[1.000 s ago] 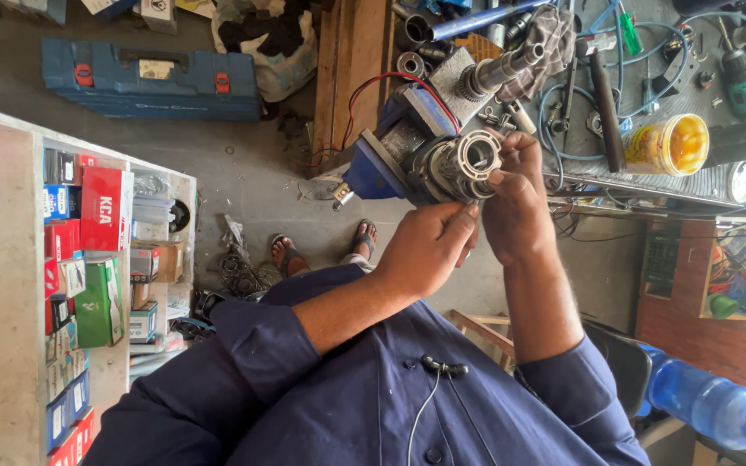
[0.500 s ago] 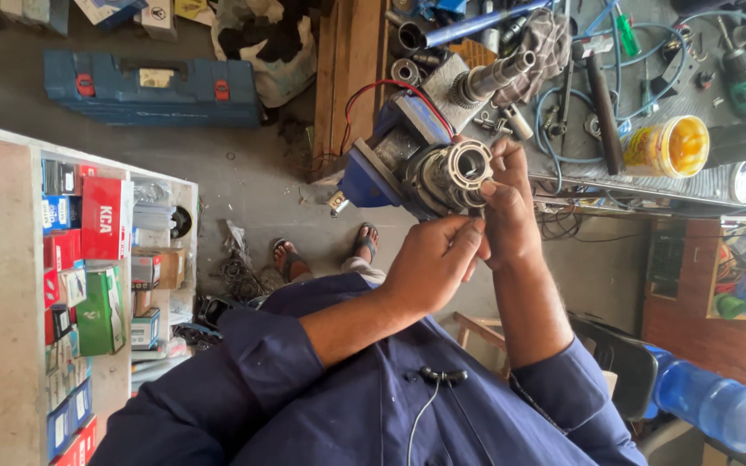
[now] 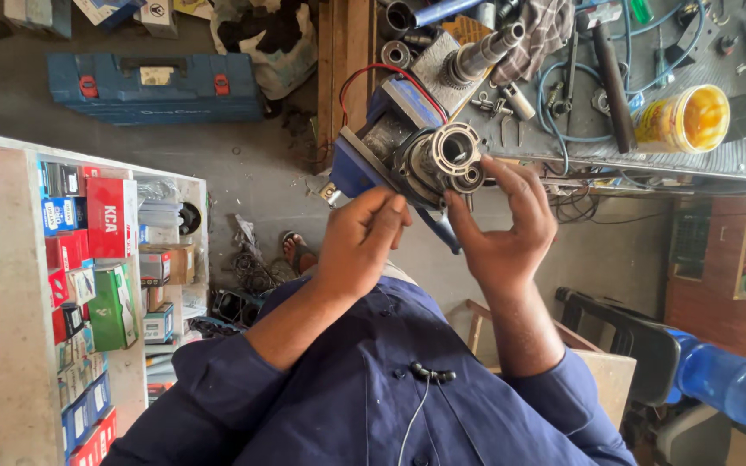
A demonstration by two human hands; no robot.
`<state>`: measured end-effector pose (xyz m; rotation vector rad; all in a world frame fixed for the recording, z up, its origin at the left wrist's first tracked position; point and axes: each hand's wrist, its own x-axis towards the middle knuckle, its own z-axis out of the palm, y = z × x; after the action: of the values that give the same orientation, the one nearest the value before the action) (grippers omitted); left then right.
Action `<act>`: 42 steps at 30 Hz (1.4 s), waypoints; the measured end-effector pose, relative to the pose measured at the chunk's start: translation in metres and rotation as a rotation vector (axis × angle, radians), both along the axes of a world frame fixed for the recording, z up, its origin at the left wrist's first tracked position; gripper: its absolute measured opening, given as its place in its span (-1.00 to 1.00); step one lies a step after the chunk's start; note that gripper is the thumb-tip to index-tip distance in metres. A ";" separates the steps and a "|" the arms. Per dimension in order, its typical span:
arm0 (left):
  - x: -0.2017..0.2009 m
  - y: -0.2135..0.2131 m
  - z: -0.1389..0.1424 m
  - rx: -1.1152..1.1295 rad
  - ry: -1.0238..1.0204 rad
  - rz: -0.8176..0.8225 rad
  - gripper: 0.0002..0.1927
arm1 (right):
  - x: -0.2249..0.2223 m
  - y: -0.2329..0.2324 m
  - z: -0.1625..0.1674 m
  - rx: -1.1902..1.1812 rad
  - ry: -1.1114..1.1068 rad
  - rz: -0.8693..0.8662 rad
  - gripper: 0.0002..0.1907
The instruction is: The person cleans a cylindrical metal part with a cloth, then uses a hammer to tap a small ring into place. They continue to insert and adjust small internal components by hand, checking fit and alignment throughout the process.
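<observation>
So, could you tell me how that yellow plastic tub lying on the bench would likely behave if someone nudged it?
The yellow tub lies on its side on the workbench, so it would probably roll. It looks like thin plastic, so it is likely light and easily shoved. Cables and a dark bar-shaped tool beside it might stop it.

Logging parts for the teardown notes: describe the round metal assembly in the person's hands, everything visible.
The round metal assembly is grey, greasy-looking steel, with concentric rings around an open bore facing the camera. It sits clamped in a blue bench vise at the bench edge. The left hand is beside its lower side, while the right hand fingers touch its rim.
</observation>
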<state>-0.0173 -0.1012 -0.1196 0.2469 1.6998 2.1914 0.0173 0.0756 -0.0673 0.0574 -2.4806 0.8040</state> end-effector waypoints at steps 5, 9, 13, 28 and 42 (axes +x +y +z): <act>0.002 -0.008 -0.003 -0.041 0.004 -0.022 -0.64 | -0.010 0.010 0.009 0.003 -0.027 0.055 -0.52; 0.004 -0.008 -0.005 -0.017 0.009 -0.030 -0.65 | -0.008 0.023 0.005 -0.047 -0.054 0.036 -0.53; 0.004 -0.006 -0.003 -0.037 0.050 -0.051 -0.66 | -0.005 0.039 -0.007 -0.416 -0.124 0.076 -0.55; -0.007 0.002 0.043 -0.550 0.888 -0.019 -0.53 | 0.054 0.068 -0.059 -1.500 -0.176 0.163 -0.46; 0.007 0.056 0.074 -0.994 0.684 -0.193 -0.45 | 0.066 0.101 -0.074 -1.404 -0.163 0.209 -0.48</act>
<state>-0.0101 -0.0451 -0.0456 0.8818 2.7262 0.9364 0.0829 0.1766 -0.1409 -0.2572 -1.5214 2.4668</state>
